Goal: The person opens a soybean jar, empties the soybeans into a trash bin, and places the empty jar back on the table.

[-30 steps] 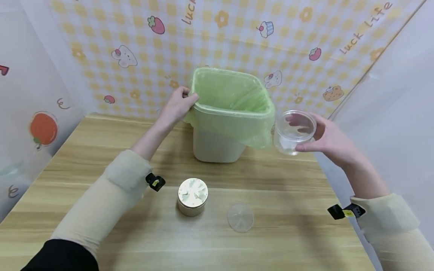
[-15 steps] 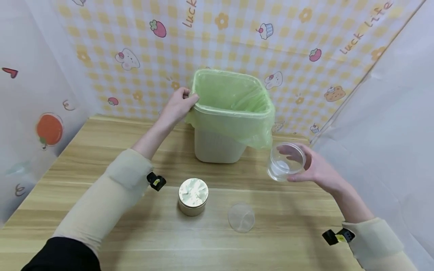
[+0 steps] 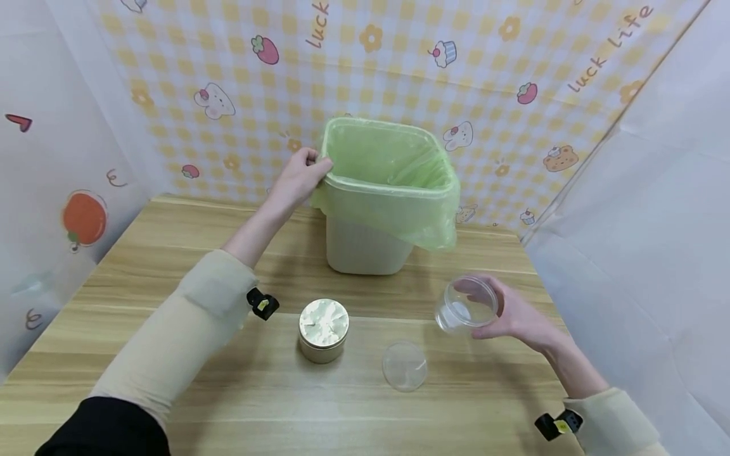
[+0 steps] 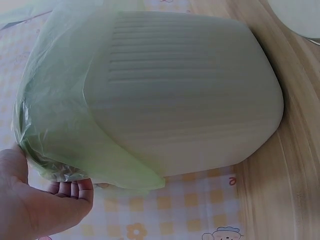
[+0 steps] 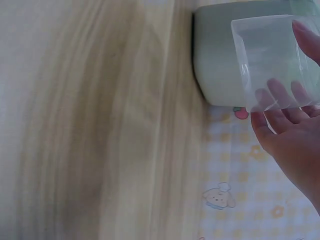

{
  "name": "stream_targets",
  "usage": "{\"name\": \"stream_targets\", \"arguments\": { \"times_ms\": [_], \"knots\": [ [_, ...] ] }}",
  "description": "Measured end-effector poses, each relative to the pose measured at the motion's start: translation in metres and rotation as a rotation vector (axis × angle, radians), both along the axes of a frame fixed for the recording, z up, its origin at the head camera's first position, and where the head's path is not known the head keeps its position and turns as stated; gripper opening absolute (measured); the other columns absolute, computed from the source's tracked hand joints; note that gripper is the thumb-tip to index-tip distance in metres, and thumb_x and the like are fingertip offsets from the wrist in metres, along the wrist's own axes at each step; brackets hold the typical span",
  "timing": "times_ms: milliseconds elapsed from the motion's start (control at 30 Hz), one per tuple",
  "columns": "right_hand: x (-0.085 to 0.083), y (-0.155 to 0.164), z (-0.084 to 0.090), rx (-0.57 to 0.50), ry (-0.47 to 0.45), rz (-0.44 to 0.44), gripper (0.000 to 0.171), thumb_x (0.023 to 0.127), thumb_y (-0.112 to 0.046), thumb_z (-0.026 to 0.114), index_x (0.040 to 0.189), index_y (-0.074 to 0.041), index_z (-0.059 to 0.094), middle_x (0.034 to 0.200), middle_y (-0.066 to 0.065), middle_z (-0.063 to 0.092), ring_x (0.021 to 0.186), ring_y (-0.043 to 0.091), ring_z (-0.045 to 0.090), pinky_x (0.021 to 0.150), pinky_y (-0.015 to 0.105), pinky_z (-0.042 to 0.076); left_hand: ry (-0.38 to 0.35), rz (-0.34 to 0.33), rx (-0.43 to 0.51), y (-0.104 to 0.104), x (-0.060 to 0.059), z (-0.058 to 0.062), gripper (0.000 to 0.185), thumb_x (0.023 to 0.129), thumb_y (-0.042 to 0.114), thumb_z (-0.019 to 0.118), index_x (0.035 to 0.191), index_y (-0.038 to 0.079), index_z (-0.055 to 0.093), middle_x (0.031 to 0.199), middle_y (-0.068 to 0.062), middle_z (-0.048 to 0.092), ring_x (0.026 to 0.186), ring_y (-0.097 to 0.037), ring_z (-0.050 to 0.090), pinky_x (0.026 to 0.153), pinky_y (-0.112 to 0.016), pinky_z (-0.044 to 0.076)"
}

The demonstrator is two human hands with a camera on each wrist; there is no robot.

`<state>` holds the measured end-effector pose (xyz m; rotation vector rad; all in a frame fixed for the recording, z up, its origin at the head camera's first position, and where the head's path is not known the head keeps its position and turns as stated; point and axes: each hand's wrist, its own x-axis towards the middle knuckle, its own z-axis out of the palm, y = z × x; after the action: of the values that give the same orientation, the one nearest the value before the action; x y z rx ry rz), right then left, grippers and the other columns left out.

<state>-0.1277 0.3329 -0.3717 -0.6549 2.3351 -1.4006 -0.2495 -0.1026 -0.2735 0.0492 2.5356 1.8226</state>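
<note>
A pale trash bin (image 3: 367, 250) stands upright at the back of the table, lined with a green plastic bag (image 3: 393, 206) folded over its rim. My left hand (image 3: 299, 177) grips the bag-covered rim at the bin's left corner; the left wrist view shows the thumb and curled fingers (image 4: 82, 190) at that edge. Right of and in front of the bin, my right hand (image 3: 516, 316) holds a clear plastic jar (image 3: 462, 310) from its right side, slightly tilted and with its mouth uncovered. In the right wrist view, the jar (image 5: 265, 62) appears empty and above the table.
A round tin (image 3: 323, 332) with a shiny patterned top stands near the table's middle. To its right, a clear round lid (image 3: 404, 366) lies flat on the wooden table (image 3: 319, 418). A checked cloth (image 3: 371, 76) hangs behind the bin, with white sheets at both sides.
My right hand has brought the jar down and toward me, from beside the bin's rim to lower over the table. The left hand keeps its hold on the bin's rim.
</note>
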Motion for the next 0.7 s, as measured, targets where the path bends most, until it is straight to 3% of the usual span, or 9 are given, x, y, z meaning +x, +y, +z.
{"name": "stream_targets", "arguments": {
  "times_ms": [200, 700],
  "knots": [
    [0.004, 0.003, -0.015, -0.017, -0.023, 0.051, 0.088, 0.076, 0.005, 0.083, 0.152, -0.008, 0.039, 0.155, 0.023, 0.047, 0.14, 0.005, 0.048, 0.109, 0.018, 0.042, 0.01, 0.001, 0.003, 0.001, -0.003, 0.001, 0.048, 0.097, 0.027, 0.05, 0.137, 0.0, 0.048, 0.107, -0.002, 0.049, 0.095, -0.014, 0.049, 0.085, -0.026, 0.046],
    [0.014, 0.009, -0.049, -0.006, -0.054, 0.078, 0.095, 0.07, 0.001, 0.088, 0.151, -0.008, 0.04, 0.15, 0.024, 0.05, 0.136, 0.013, 0.053, 0.111, 0.018, 0.04, 0.026, -0.005, 0.0, 0.0, -0.001, -0.002, 0.046, 0.099, 0.027, 0.049, 0.135, 0.0, 0.049, 0.106, -0.003, 0.049, 0.095, -0.015, 0.049, 0.083, -0.026, 0.045]
  ]
}}
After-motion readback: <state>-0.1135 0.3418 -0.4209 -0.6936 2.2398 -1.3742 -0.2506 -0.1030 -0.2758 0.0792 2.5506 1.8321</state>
